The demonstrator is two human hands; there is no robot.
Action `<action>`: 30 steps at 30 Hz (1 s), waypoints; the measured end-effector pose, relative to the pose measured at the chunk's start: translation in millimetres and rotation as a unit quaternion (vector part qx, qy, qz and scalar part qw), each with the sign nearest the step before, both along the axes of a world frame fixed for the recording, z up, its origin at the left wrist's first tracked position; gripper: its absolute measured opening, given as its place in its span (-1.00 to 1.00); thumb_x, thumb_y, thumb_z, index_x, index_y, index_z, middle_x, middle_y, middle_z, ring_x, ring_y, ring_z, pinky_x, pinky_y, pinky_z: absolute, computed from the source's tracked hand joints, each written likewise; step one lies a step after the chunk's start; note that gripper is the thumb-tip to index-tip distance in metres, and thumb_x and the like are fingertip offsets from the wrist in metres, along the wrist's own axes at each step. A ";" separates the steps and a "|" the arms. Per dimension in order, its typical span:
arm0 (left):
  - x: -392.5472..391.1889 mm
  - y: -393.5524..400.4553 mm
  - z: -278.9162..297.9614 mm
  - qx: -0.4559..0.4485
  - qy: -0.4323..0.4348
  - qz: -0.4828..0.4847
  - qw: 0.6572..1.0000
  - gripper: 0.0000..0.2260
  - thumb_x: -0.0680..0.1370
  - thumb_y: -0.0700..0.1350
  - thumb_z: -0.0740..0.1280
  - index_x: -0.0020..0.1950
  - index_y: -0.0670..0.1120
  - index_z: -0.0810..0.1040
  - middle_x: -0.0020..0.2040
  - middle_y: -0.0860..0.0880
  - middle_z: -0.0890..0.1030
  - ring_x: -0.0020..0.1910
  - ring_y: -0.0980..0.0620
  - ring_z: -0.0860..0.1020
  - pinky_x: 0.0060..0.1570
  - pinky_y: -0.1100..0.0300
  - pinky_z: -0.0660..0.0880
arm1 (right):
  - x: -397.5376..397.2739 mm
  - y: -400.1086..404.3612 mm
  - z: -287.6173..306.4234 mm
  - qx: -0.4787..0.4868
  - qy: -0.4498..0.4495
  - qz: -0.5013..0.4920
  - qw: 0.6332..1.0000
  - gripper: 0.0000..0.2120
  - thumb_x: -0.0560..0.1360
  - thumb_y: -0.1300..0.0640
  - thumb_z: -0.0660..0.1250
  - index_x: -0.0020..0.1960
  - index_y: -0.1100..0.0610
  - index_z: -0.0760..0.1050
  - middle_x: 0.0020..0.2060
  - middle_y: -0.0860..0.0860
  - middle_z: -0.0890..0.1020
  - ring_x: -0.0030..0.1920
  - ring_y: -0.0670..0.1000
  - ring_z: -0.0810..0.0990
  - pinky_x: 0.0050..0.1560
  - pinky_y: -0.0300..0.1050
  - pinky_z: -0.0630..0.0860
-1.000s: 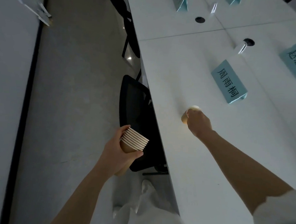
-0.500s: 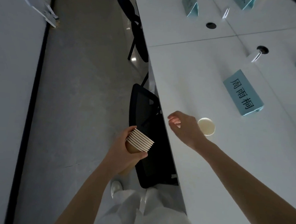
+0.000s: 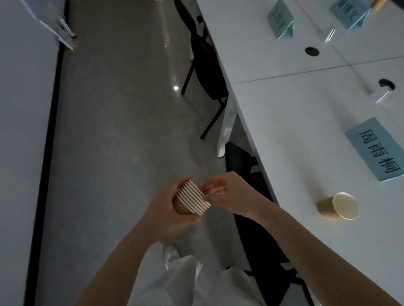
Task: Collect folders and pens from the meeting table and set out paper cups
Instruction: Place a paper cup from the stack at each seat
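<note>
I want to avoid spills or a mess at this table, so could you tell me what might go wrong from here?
1. The right hand is pinching the rim of the top cup of the cup stack in the left hand, held over the floor; two nested cups may come off together or one may drop.
2. The paper cup on the table is empty and light; a passing arm could knock it over.

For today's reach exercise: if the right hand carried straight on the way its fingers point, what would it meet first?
The right hand points left, fingers already at the rims of the stack of paper cups held in the left hand. It would likely meet the top cup first.
</note>
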State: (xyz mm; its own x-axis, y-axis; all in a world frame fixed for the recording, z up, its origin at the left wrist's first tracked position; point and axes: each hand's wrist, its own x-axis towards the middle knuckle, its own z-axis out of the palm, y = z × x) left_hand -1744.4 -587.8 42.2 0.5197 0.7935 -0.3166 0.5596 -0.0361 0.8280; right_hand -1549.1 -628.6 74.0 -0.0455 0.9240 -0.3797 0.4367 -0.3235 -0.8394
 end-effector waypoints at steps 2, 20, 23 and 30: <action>-27.4 36.3 0.0 -0.002 0.005 -0.006 1.000 -0.23 0.25 -0.06 0.62 0.40 0.09 0.38 0.14 0.12 0.57 0.05 0.21 0.56 -0.03 0.37 0.48 | -27.6 31.2 -0.3 0.005 0.005 -0.010 1.000 -0.81 0.43 0.29 0.40 0.03 0.16 0.64 -0.11 0.07 0.72 -0.06 -0.02 0.69 0.13 0.03 0.58; -59.2 261.3 -9.0 0.004 -0.004 0.022 1.000 -0.26 0.25 -0.08 0.61 0.38 0.08 0.40 0.10 0.10 0.58 0.03 0.16 0.57 -0.09 0.36 0.45 | -30.0 217.4 -9.0 -0.005 0.074 -0.289 0.955 -0.90 0.45 0.22 0.43 -0.04 0.10 0.60 -0.22 -0.03 0.65 -0.19 -0.12 0.62 -0.03 -0.19 0.55; -40.4 315.9 -5.7 0.012 -0.010 0.041 0.999 -0.24 0.18 0.03 0.55 0.37 0.08 0.41 0.09 0.11 0.58 0.04 0.16 0.57 -0.05 0.36 0.44 | -8.3 264.9 -9.5 -0.009 0.084 -0.311 0.947 -0.86 0.46 0.21 0.42 0.02 0.14 0.61 -0.12 0.06 0.68 -0.10 -0.01 0.65 0.03 -0.11 0.57; 6.9 422.7 5.6 0.007 -0.008 0.037 0.999 -0.24 0.22 0.00 0.61 0.38 0.10 0.40 0.10 0.10 0.58 0.01 0.23 0.55 -0.13 0.46 0.41 | 43.7 374.3 -4.7 -0.011 0.060 -0.317 0.946 -0.86 0.47 0.21 0.40 0.03 0.11 0.59 -0.11 0.05 0.67 -0.12 -0.04 0.63 -0.03 -0.18 0.55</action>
State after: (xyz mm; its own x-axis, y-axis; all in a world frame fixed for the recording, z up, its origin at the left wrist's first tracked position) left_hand -1737.6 -165.1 47.8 0.4646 0.8342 -0.2970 0.5475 -0.0070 0.8368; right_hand -1505.4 -254.3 69.3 0.4726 0.7718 -0.4254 0.0514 -0.5060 -0.8610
